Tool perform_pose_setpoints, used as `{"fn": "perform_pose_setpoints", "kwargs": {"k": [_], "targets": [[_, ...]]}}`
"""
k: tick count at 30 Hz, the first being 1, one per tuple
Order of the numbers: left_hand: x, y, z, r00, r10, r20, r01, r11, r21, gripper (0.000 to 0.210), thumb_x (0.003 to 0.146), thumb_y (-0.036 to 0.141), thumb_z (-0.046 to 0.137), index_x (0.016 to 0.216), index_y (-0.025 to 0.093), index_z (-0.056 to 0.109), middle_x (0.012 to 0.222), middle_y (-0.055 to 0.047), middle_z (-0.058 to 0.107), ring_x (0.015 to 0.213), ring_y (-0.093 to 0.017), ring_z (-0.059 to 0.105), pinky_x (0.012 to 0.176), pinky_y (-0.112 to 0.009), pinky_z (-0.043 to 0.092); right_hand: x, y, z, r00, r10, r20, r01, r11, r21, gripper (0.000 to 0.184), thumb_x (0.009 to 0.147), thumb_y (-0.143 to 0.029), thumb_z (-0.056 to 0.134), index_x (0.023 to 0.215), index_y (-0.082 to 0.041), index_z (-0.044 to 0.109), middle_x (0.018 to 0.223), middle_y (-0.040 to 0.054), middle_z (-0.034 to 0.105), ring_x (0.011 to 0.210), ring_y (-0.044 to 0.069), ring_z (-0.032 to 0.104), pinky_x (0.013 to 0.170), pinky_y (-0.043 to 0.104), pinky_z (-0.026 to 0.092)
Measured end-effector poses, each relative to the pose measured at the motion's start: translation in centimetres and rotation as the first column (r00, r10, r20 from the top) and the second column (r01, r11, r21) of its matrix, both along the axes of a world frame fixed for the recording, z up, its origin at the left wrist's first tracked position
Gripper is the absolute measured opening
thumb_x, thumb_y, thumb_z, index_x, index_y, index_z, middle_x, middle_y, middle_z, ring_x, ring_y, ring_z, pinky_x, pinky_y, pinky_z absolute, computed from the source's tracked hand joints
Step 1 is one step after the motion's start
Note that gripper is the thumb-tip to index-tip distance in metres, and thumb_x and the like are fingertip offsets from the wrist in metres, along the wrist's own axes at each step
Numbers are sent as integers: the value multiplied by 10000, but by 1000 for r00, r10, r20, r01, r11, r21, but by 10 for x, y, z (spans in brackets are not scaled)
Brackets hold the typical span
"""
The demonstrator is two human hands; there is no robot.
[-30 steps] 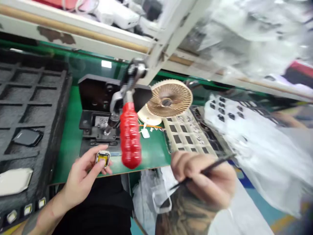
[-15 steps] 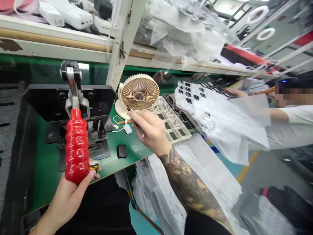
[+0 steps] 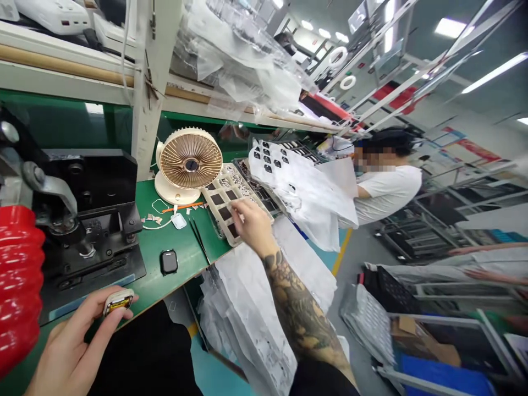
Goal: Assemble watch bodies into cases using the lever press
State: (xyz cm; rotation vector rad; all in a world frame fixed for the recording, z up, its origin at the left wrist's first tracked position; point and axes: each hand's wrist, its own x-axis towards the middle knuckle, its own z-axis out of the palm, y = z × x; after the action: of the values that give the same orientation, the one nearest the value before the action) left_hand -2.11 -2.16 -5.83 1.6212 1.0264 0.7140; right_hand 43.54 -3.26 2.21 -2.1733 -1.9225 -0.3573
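At the green table [image 3: 185, 267], near left, the left hand [image 3: 82, 335] pinches a watch case [image 3: 119, 300]. Farther right, the right hand [image 3: 252, 224] curls over a parts tray [image 3: 221, 205]; I cannot tell if its fingers grip anything.

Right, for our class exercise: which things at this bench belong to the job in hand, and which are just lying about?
Likely in the job:
watch case, held in the left hand
tray, with the right hand over it
tweezers, beside the tray

Probably just lying about:
fan
white pad on a cable
orange stick
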Motion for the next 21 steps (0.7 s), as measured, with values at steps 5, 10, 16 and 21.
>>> {"fn": "perform_pose_setpoints", "kwargs": {"k": [5,10,16,21], "targets": [[5,3,-1,1000,19,-17,-19,1000,-17,401,1083,578,688,1381,313,732,1339,-41,838,1054,-216,854,966,-234,691,68,67,14,989,-147,16,147,987,-68,340,1074,-165,520,1238,-160,817,1185,134,801,1053,246,753,982,356,587],[16,3,16,996,50,73,-44,996,-75,420,1117,511,679,1459,269,649,1203,-74,862,1025,-229,849,965,-309,688,85,121,15,993,-113,31,117,961,-250,312,994,-201,662,1234,-201,861,1237,119,828,1179,257,729,1089,346,552],[25,7,35,981,81,175,-60,991,-119,332,1153,430,651,1399,210,610,1238,-147,850,988,-240,841,852,-335,654,96,145,-1,995,-95,3,91,939,-331,264,957,-149,633,1056,-147,877,1127,202,812,1179,338,709,1108,456,521],[23,7,38,977,76,200,-47,988,-147,334,1147,460,657,1361,204,628,1248,-156,851,973,-243,843,890,-362,674,99,143,-8,995,-70,-71,47,958,-282,205,952,-103,600,939,-92,805,1101,275,755,1136,333,669,1100,471,473]]}}
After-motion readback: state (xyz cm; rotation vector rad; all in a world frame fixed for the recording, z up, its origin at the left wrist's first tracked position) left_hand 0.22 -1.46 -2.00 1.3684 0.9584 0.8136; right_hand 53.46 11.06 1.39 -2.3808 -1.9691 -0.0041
